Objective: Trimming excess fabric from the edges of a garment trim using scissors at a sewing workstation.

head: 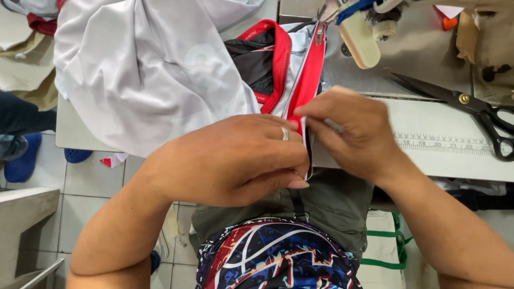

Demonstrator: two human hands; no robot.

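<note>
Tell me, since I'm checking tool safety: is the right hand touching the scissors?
Apart. The head view shows the right hand pinching the red zipper tape, with bare table between it and the scissors.

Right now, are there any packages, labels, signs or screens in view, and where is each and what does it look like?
No packages, signs or screens show.
Printed ruler scale: on the sewing table's front edge, right of the right hand; a long pale strip with dark marks.
Pale round print: on the white garment, upper left; faint, details unclear.
</note>
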